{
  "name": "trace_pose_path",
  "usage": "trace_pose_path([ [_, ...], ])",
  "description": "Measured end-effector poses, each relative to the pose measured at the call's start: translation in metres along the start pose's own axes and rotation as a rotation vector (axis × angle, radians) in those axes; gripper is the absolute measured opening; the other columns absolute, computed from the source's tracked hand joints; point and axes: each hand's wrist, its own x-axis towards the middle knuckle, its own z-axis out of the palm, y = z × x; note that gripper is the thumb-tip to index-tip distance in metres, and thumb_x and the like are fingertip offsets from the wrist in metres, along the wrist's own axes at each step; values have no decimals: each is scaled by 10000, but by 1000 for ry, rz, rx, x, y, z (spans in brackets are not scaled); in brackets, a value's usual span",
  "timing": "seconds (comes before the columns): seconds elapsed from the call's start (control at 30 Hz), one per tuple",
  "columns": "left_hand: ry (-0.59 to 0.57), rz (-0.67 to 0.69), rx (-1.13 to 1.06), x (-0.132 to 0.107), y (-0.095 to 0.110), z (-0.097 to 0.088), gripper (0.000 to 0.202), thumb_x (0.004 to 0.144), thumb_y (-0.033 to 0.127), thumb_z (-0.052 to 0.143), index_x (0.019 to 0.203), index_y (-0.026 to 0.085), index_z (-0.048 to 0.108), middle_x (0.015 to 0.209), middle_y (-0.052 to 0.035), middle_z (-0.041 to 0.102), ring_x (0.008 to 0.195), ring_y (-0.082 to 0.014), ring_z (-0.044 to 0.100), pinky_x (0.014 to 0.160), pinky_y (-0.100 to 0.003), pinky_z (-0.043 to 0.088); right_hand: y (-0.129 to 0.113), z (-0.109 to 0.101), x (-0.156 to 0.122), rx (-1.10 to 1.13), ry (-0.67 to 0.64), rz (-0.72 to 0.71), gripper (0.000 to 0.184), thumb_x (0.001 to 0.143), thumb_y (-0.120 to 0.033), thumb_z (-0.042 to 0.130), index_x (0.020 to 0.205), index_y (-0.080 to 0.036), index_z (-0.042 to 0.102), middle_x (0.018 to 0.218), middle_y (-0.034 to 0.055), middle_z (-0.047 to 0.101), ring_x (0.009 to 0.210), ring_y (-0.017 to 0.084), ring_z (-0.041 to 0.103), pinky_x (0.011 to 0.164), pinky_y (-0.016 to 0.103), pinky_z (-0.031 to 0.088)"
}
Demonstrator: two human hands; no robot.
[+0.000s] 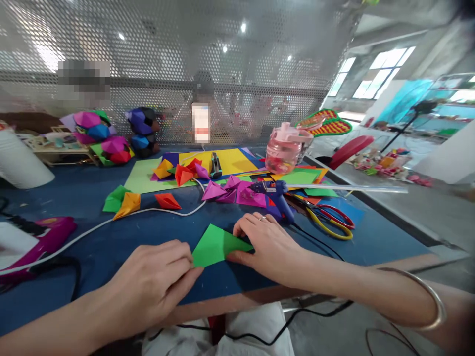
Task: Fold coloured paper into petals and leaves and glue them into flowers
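Head view: left fingers [184,267] pinch green paper [213,247] while right fingers [243,227] (knuckles up) clasp its right end.

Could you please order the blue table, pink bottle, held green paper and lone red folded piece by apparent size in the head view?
1. Blue table
2. Pink bottle and green paper: too alike to rank, the paper being partly covered
3. Red folded piece
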Motion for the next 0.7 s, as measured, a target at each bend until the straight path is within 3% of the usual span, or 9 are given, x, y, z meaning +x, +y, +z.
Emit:
trace_pose_path([
  [0.1, -42, -204, -16, 14, -10, 0, 177, 915, 317, 531, 946, 184, 644, 988, -61, 667, 884, -181, 641, 748, -278, 515, -3, 1, 11, 116, -32, -3, 223, 777, -269, 727, 913, -191, 567, 839, 17, 641, 792, 201, 560, 731, 328, 377],
  [0.2, -19, -374, -172, 37, -24, -6, 568, 780, 460, 687, 1261, 204, 524, 1169, -83, 632, 997, -237, 625, 804, -326, 522, -3, 0, 27, 323, 12, -45, 159, 808, -188, 673, 928, -197, 569, 831, -2, 658, 730, 162, 570, 642, 266, 368],
  [0.33, -198, -467, -572, 61, -46, -12, 372, 818, 492, 626, 991, 164, 656, 910, -57, 705, 828, -210, 664, 710, -294, 532, -4, 1, 55, 452, 208, -164, 86, 820, -149, 643, 862, -198, 586, 816, -13, 662, 738, 149, 579, 652, 248, 379],
  [0.43, -285, -564, -901, 62, -59, -10, 462, 871, 573, 497, 907, 137, 645, 882, -93, 709, 651, -160, 658, 529, -245, 517, -4, 7, 70, 552, 279, -224, 49, 844, -153, 612, 854, -196, 591, 789, -20, 658, 728, 143, 586, 666, 244, 399],
  [0.57, -321, -637, -870, 50, -68, -2, 525, 875, 579, 490, 704, 105, 638, 547, -32, 608, 368, -64, 465, 359, -168, 359, 0, 18, 75, 607, 283, -223, 21, 846, -193, 626, 848, -187, 606, 786, -17, 657, 728, 145, 588, 662, 242, 412],
  [0.7, -265, -683, -806, 44, -68, 4, 434, 835, 541, 579, 808, 117, 670, 529, 6, 600, 346, -52, 416, 341, -160, 325, 4, 23, 71, 642, 286, -212, 42, 853, -213, 624, 853, -173, 615, 804, -4, 661, 742, 148, 589, 675, 243, 427],
])
